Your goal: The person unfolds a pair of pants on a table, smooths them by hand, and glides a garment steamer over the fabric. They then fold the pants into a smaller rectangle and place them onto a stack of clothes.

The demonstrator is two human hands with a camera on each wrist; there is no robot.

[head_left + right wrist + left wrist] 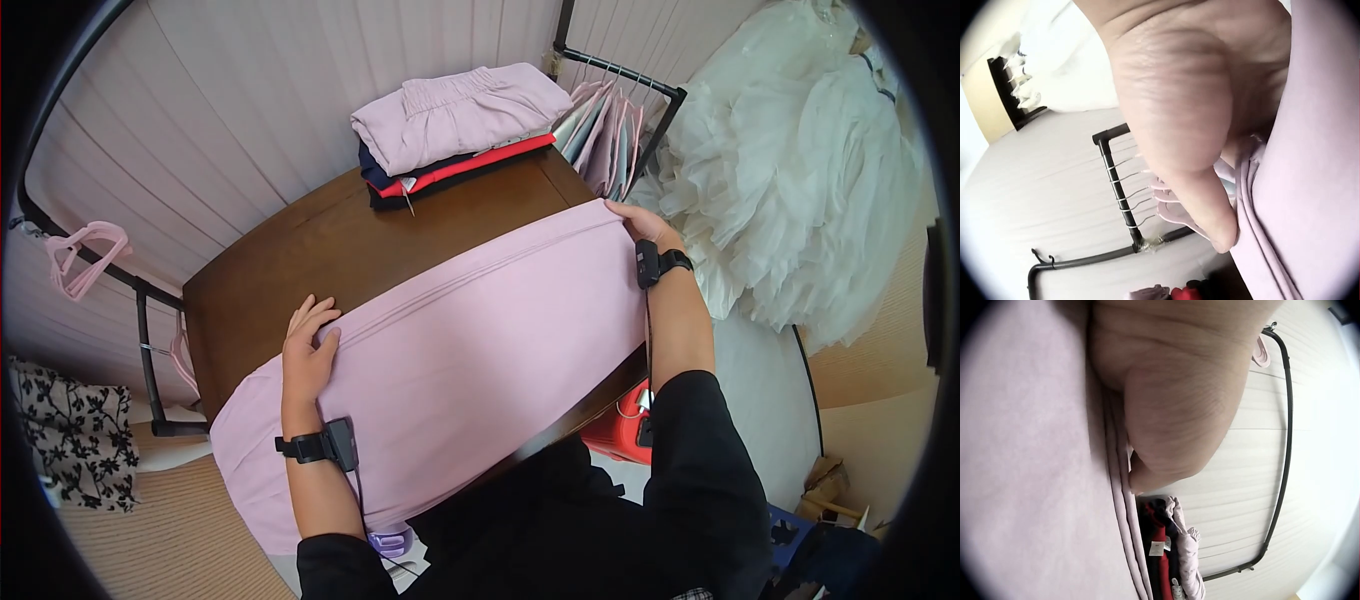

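Cloth (480, 330): pale pink, plain, spread mostly flat and slantwise over near part of desk (290, 255). Long, parallel layered folds along far edge. Left end rounded, wrinkled, hanging off desk; right end narrower, about level with desk's right edge.

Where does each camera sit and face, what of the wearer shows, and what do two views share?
Head: worn there, facing forward and down at the cloth; left hand, right hand, arms show.
Left wrist: worn there, facing past part of the left hand to the clothes.
Right wrist: worn there, facing past part of the right hand to the rack.
Shared: head and left wrist show cloth, clothes, left hand.
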